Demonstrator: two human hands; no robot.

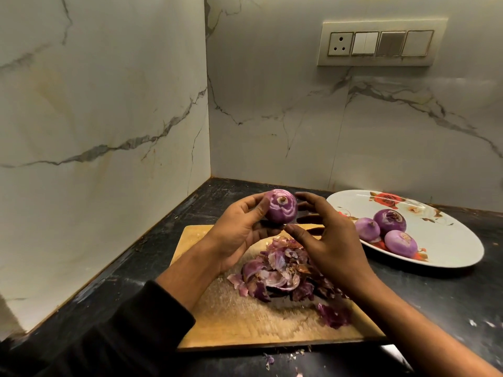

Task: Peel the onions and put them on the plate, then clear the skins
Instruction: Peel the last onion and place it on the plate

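So the left hand [239, 227] is wrapped around a peeled onion [281, 210], held up over the far end of the wooden cutting board [231, 317], while the right hand [326, 240] sits just beside it with fingers loose and spread, gripping nothing. My guess at the main risk: that onion looks smooth and glossy now the papery layer is off, and it's round, so a slack grip on the way over to the plate [462, 257] could let it pop out and roll off across the dark worktop [435, 300]. The plate is a shallow oval with a floral print and a low rim, and three peeled onions [389, 221] already sit bunched near its left side, so dropping a fourth in hard might knock one over the edge. The skins [280, 276] are a loose heap of thin, curled, dry-looking purple flakes mid-board, with a few stray bits on the worktop by the near edge. Those will probably scatter if swept carelessly. The board surface looks scuffed and grainy.
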